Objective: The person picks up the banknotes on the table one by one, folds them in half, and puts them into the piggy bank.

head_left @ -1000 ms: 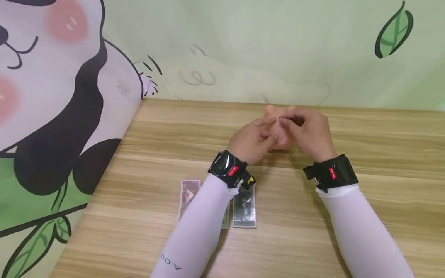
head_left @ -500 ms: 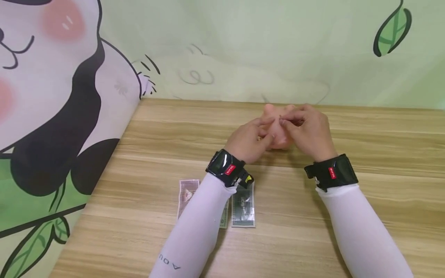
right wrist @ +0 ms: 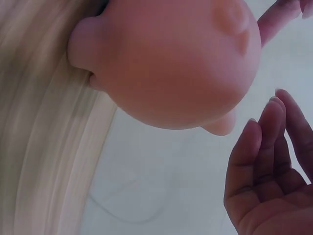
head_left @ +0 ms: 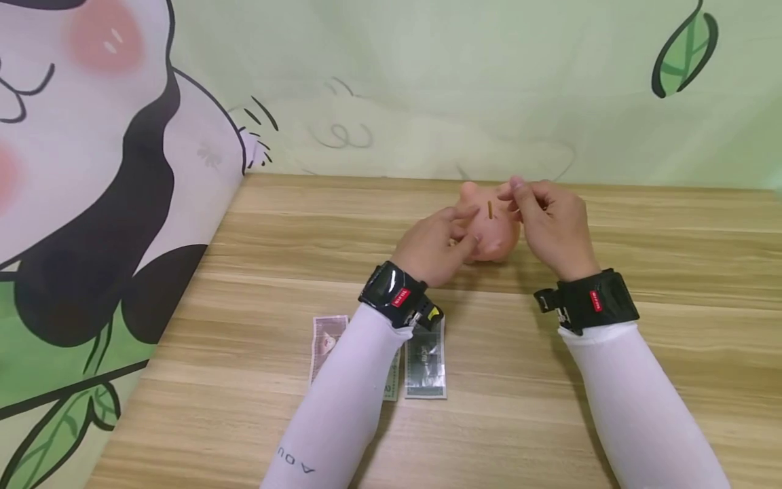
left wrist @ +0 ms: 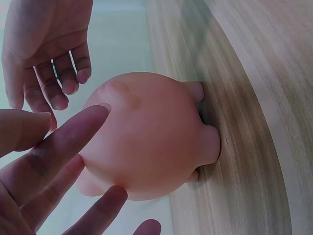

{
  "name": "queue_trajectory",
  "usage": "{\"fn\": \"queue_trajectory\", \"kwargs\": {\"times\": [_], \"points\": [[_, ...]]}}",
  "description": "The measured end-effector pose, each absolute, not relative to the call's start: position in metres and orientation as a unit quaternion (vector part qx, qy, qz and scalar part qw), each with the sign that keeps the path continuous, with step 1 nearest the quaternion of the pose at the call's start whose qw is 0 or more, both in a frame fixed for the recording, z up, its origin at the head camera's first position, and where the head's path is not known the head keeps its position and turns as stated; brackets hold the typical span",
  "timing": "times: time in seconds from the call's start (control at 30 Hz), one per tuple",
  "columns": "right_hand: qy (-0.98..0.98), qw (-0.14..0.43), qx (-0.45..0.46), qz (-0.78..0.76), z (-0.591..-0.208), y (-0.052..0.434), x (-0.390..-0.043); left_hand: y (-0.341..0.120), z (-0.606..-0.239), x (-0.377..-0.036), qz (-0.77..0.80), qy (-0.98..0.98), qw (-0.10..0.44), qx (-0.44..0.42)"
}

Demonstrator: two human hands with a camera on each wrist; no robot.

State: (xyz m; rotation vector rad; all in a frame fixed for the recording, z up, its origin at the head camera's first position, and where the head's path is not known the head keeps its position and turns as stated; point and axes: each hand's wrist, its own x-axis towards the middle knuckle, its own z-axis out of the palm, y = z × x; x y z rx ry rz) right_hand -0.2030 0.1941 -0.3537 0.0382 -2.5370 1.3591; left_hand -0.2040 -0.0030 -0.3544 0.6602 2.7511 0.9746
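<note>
Head view: pink piggy bank (head_left: 491, 227) stands on wooden table (head_left: 641, 272) near the back wall, coin slot (head_left: 490, 210) facing up. Left hand (head_left: 436, 248) steadies its side, fingers spread and straight. Right hand (head_left: 550, 221) hovers just beside the top, fingers loosely bent, pinching nothing visible. Banknotes (head_left: 421, 360) lie under the left forearm. Judgement: brace the bank firmly and feed each note edge-on, square to the slot.
</note>
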Motion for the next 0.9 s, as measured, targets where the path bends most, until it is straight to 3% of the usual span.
{"fn": "queue_trajectory", "kwargs": {"times": [0.43,0.63,0.9], "points": [[-0.870,0.089,0.056,0.481,-0.343,0.195,-0.199,-0.001,-0.349,-0.208,0.356,0.907,0.071,0.213],[-0.879,0.051,0.088,0.466,-0.341,0.189,-0.195,-0.011,-0.341,-0.205,0.385,0.908,0.049,0.160],[-0.891,-0.039,0.147,0.429,-0.336,0.179,-0.191,-0.030,-0.324,-0.201,0.345,0.918,0.097,0.169]]}}
